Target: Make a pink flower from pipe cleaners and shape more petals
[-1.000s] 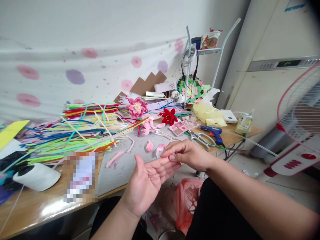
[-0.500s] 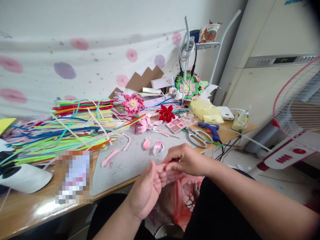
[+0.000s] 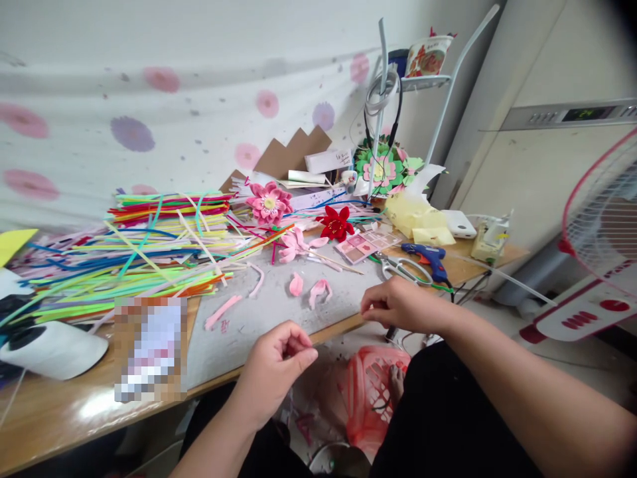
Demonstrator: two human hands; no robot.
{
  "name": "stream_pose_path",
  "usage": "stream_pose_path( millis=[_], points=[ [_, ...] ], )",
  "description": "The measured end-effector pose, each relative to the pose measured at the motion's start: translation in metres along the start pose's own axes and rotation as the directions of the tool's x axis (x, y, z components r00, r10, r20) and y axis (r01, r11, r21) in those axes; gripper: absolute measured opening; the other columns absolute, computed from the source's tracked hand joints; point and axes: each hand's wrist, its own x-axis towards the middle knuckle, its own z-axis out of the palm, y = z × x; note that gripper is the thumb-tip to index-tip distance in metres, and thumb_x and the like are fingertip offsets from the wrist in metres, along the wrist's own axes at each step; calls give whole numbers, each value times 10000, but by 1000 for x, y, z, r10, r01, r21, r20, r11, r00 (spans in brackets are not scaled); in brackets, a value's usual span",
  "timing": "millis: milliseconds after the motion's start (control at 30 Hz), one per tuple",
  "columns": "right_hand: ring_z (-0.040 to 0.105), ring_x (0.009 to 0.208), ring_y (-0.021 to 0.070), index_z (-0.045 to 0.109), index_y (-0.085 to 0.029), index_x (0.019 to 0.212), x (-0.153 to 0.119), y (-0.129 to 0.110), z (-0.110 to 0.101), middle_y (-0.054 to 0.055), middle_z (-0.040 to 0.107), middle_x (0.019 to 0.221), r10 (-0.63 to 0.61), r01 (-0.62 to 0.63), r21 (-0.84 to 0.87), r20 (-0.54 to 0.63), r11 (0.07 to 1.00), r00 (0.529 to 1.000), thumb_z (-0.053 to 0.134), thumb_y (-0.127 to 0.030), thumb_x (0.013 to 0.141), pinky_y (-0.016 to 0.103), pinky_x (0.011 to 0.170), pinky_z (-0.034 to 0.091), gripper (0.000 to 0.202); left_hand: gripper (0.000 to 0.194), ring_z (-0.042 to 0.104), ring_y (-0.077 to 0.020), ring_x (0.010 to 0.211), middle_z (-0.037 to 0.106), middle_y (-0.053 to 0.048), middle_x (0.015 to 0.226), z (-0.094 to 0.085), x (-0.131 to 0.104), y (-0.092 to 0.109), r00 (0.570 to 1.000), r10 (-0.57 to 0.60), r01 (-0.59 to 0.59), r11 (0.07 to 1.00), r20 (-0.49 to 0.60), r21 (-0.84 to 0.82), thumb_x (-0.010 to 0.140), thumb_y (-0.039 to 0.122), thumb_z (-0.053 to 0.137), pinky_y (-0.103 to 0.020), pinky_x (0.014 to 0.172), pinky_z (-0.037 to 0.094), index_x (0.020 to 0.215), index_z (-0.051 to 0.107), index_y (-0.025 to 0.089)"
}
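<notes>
Head view: curled petal [image 3: 315, 292] arches, ends toward person.

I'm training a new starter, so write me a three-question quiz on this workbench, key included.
1. Which tool lies beside the scissors: (a) a hammer, (b) a blue glue gun, (c) a screwdriver?
2. True or false: the left hand and the right hand are apart.
3. Fill in the colour: the flower nearest the sectioned palette is ____.

Key: 1. b; 2. true; 3. red.
</notes>
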Motion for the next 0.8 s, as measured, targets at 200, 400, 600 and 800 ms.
stream_pose_path(
  millis=[200,400,600,800],
  points=[
    [571,723,102,658,-154,807,11,-11,12,22,659,811,-201,201,78,-8,976,980,504,-51,742,184,680,410,196,122,498,-95,570,571,16,624,4,7,-7,1000,-11,12,995,12,-99,776,262,576,-222,570,384,727,607,155],
    [480,571,70,613,-134,798,19,-27,27,-14,578,652,-160,162,291,-29,943,987,543,-184,800,163,539,369,87,203,642,-173,691,694,-67,789,15,9,-9,996,-72,89,930,60,-358,814,295,541,-310,713,466,891,646,140],
    [432,525,61,550,-140,711,28,-30,40,-39,509,587,-46,91,354,-134,931,990,601,-221,763,159,485,331,109,228,654,-230,866,703,-110,946,16,8,-1,980,-68,158,834,185,-528,819,237,540,-372,853,448,981,662,135],
    [460,545,66,564,-139,745,30,-31,45,-28,534,619,-72,164,300,-294,940,953,594,-152,740,162,510,355,34,247,650,-236,888,690,-128,996,14,6,5,967,-50,185,811,250,-555,834,218,520,-366,860,444,1016,658,124]
  ],
)
